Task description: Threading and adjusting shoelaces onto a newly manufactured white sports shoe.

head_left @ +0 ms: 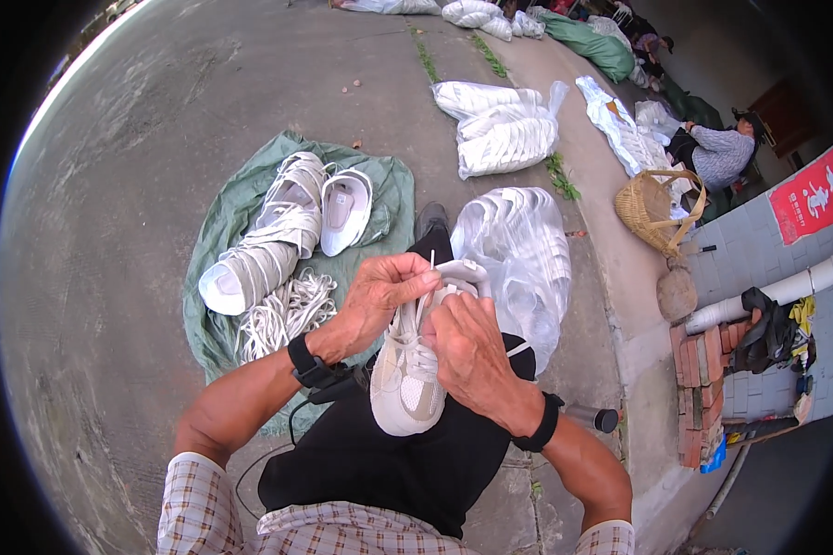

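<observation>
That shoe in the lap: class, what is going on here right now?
A seated person holds a pale shoe on their lap. The left hand pinches a white lace near the shoe's top, and the right hand grips the laced upper. Beside them, on a green cloth, lie stacked shoes and a heap of laces. Another person sits farther off.

White and beige shoe (407,375) on black trousers (389,462); checked sleeves (190,504) at six o'clock; white laces (282,314) on a green cloth (236,199) at ten o'clock; tan basket (652,217) at two o'clock.

Clear plastic bags (504,129) of white soles on concrete; red rectangular sign (810,196) on right wall.
</observation>
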Tool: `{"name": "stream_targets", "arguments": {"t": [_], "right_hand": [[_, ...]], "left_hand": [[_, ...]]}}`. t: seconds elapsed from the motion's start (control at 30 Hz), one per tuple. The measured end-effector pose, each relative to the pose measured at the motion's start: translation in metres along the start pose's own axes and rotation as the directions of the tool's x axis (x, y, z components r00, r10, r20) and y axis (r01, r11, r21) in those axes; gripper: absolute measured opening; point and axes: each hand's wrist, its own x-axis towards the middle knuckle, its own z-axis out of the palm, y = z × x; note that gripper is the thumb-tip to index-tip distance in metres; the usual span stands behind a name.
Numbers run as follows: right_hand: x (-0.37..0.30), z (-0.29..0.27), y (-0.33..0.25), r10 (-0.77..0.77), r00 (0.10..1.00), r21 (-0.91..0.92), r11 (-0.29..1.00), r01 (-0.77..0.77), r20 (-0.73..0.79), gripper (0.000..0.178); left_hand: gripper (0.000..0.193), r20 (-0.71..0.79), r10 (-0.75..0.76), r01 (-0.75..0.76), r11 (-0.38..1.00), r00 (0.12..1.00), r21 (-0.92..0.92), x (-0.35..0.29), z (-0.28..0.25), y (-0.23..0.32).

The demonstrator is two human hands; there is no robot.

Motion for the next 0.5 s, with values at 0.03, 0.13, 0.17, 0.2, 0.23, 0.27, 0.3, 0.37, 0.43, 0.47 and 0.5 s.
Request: {"name": "stream_targets", "arguments": {"t": [0.03, 0.13, 0.17, 0.2, 0.23, 0.27, 0.3, 0.37, 0.43, 0.47, 0.5], "right_hand": [[-0.002, -0.001, -0.006, 0.075, 0.997, 0.188, 0.979, -0.078, 0.027, 0.012], [0.009, -0.026, -0.036, 0.219, 0.974, 0.564, 0.799, -0.21, 0.052, 0.01], [0.011, -0.03, -0.044, 0.302, 0.95, 0.744, 0.618, -0.256, 0.077, 0.01], [0.014, -0.035, -0.043, 0.314, 0.947, 0.742, 0.617, -0.261, 0.072, 0.01], [0.022, -0.04, -0.036, 0.448, 0.891, 0.783, 0.527, -0.331, 0.075, 0.012], [0.031, -0.045, -0.026, 0.573, 0.815, 0.819, 0.423, -0.388, 0.09, 0.014], [0.036, -0.039, 0.004, 0.658, 0.753, 0.782, 0.46, -0.421, 0.018, 0.015], [0.04, -0.032, 0.035, 0.747, 0.663, 0.744, 0.466, -0.479, -0.041, 0.017], [0.044, -0.032, 0.034, 0.678, 0.735, 0.668, 0.547, -0.504, -0.001, 0.018], [0.044, -0.028, 0.026, 0.582, 0.813, 0.66, 0.622, -0.422, -0.029, 0.017], [0.048, -0.03, 0.007, 0.529, 0.849, 0.673, 0.633, -0.382, -0.016, 0.016]], "left_hand": [[0.023, 0.008, 0.024, -0.024, 1.0, 1.0, -0.016, -0.003, -0.003, -0.004], [0.022, 0.019, 0.02, -0.02, 1.0, 1.0, 0.003, -0.007, 0.005, -0.003], [0.022, 0.023, 0.024, -0.025, 1.0, 0.999, 0.011, -0.005, 0.002, -0.002], [0.022, 0.033, 0.05, -0.05, 0.999, 0.998, 0.017, -0.005, 0.003, -0.004], [0.022, 0.038, 0.061, -0.062, 0.998, 0.997, 0.021, -0.009, 0.004, -0.008], [0.022, 0.044, 0.039, -0.04, 0.999, 0.998, 0.018, -0.012, 0.003, -0.01], [0.02, 0.019, 0.151, -0.152, 0.976, 0.988, 0.156, -0.01, 0.007, -0.008], [0.012, -0.029, 0.345, -0.319, 0.896, 0.938, 0.31, -0.018, 0.018, -0.006], [0.009, 0.149, 0.511, -0.495, 0.651, 0.847, 0.575, -0.02, 0.02, 0.006], [0.007, 0.375, 0.604, -0.629, 0.283, 0.703, 0.724, -0.021, 0.021, 0.011], [0.011, 0.409, 0.592, -0.619, 0.202, 0.695, 0.759, -0.024, 0.025, 0.015]]}}
